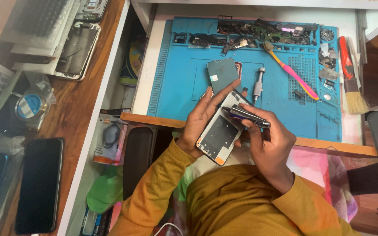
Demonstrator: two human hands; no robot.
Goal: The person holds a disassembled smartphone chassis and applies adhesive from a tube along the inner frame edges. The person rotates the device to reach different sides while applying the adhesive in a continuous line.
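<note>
My left hand (200,120) holds an opened phone frame (221,135) with a dark inner plate, tilted above the desk's front edge. My right hand (267,140) grips a dark metal tweezer-like tool (248,116), its tip touching the upper part of the frame. Just beyond, a dark phone back panel (222,74) lies on the blue repair mat (176,87). A small silver screwdriver (257,83) rests on the mat beside it.
A pink and yellow toothbrush (292,72), a heap of dark phone parts (263,32) and a paint brush (351,87) sit toward the mat's back and right. On the wooden side table at left lie a black phone (40,183), another opened phone (75,50) and a tape roll (30,105).
</note>
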